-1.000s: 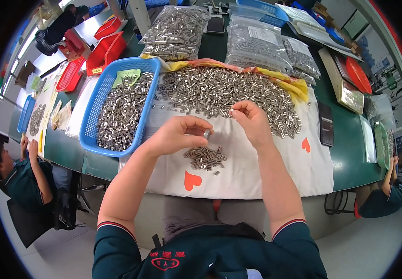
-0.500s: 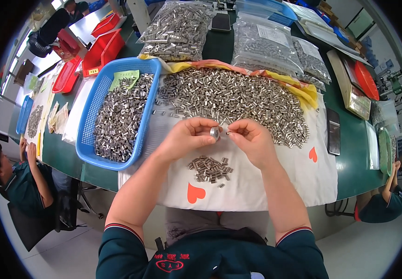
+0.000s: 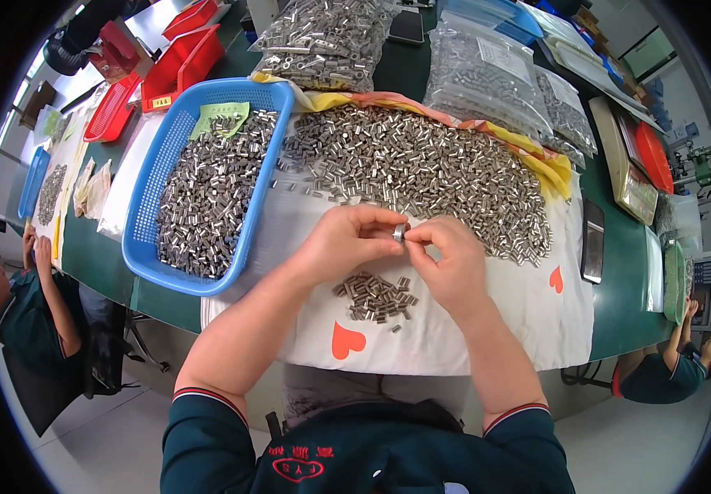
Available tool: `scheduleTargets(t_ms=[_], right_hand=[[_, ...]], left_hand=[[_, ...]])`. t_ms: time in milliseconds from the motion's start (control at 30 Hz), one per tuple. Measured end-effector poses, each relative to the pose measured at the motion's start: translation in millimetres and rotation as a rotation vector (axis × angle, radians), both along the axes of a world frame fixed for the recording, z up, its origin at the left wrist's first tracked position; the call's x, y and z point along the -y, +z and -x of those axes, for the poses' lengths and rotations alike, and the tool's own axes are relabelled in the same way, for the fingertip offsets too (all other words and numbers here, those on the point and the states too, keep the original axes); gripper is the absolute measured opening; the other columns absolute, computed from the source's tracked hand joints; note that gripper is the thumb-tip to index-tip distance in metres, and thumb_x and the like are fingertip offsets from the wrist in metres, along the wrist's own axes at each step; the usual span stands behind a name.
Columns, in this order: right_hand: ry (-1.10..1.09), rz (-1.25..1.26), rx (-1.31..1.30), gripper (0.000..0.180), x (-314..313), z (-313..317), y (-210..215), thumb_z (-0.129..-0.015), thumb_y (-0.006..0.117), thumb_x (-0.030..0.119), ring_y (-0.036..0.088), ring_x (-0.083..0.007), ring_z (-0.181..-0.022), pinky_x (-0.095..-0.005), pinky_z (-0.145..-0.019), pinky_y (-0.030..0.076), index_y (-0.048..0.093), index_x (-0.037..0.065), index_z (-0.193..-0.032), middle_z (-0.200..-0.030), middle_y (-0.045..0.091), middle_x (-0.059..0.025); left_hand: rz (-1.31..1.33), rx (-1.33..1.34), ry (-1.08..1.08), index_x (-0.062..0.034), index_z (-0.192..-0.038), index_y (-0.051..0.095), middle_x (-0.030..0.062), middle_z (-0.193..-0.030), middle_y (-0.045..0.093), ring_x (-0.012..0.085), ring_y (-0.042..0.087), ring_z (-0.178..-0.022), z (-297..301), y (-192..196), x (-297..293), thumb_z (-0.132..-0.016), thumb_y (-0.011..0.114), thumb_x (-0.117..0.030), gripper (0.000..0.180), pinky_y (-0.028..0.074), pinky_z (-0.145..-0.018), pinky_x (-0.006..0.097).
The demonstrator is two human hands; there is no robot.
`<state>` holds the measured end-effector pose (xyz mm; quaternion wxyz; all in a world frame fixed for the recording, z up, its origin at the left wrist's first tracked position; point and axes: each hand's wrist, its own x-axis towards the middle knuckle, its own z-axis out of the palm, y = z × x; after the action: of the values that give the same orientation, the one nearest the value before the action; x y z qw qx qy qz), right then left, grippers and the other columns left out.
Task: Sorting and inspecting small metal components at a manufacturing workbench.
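Note:
My left hand (image 3: 347, 240) is closed, pinching a thick metal ring (image 3: 399, 234) between thumb and forefinger. Against the ring's right side are the fingertips of my right hand (image 3: 447, 262), closed in a pinch on a small metal cylinder that they almost wholly cover. Whether the cylinder sits inside the ring or only beside it, I cannot tell. Below both hands, a small heap of metal cylinders (image 3: 374, 298) lies on the white cloth (image 3: 487, 342). A much larger pile of the same pieces (image 3: 429, 160) spreads just beyond my fingers.
To the left stands a blue perforated basket (image 3: 143, 218) full of cylinders with a green slip. Bulging clear bags (image 3: 322, 41) of metal parts line the back, behind a yellow cloth edge (image 3: 549, 171). A phone (image 3: 592, 240) lies at right. Co-workers sit at both sides.
My hands have come together: the ring in my left hand moved right and now meets my right fingertips. The whole view has shifted slightly.

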<state>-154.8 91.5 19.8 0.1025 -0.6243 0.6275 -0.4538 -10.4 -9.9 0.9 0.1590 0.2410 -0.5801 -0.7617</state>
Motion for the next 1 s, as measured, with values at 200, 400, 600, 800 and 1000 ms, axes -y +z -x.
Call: scheduleTargets(t_ms=[200,400,600,800,1000], right_hand=[[0.000,-0.078,0.096,0.007,-4.4,1.5,3.3,-0.068,0.063,0.003,0.057,-0.0204,-0.065,-0.0294,-0.057,0.045,0.060,0.004,-0.074,-0.071,0.059,-0.0062],[0.122,-0.242,0.238,0.008,-9.1,10.7,16.8,-0.068,0.063,-0.001,0.058,-0.0161,-0.069,-0.0257,-0.063,0.046,0.062,0.002,-0.076,-0.077,0.062,-0.0063],[0.130,-0.280,0.037,0.010,-9.9,22.2,18.8,-0.070,0.064,0.003,0.056,-0.0121,-0.068,-0.0245,-0.064,0.045,0.061,0.001,-0.080,-0.075,0.060,-0.0034],[-0.221,-0.579,-0.006,0.008,-17.8,59.2,26.9,-0.072,0.061,0.008,0.057,-0.0192,-0.065,-0.0296,-0.060,0.044,0.060,0.003,-0.077,-0.070,0.057,-0.0071],[-0.193,-0.452,-0.352,0.007,-15.5,53.1,10.5,-0.069,0.061,0.006,0.054,-0.0192,-0.065,-0.0301,-0.060,0.044,0.060,0.003,-0.075,-0.069,0.056,-0.0062]], left_hand=[[-0.050,-0.031,-0.001,0.0018,-0.110,0.054,0.0057,-0.092,0.061,0.0094,0.058,-0.082,-0.3,4.6,-3.4,-0.075,0.062,0.005,0.035,0.049,-0.074,0.022],[-0.080,-0.030,-0.060,0.0022,-0.108,0.055,0.0063,-0.094,0.061,0.0095,0.058,-0.083,-4.7,5.3,-4.1,-0.076,0.063,0.004,0.034,0.049,-0.076,0.023],[-0.022,-0.001,-0.154,0.0019,-0.106,0.056,0.0061,-0.097,0.060,0.0099,0.057,-0.086,-3.0,6.8,-7.4,-0.074,0.065,0.003,0.033,0.048,-0.076,0.023],[0.138,0.010,-0.332,-0.0006,-0.102,0.060,0.0025,-0.097,0.061,0.0082,0.056,-0.088,-9.8,12.0,-9.3,-0.070,0.071,-0.003,0.034,0.046,-0.080,0.023],[0.181,0.013,-0.364,0.0007,-0.101,0.059,0.0048,-0.099,0.061,0.0105,0.056,-0.092,-7.1,17.6,-8.9,-0.070,0.069,0.002,0.032,0.045,-0.083,0.025]])
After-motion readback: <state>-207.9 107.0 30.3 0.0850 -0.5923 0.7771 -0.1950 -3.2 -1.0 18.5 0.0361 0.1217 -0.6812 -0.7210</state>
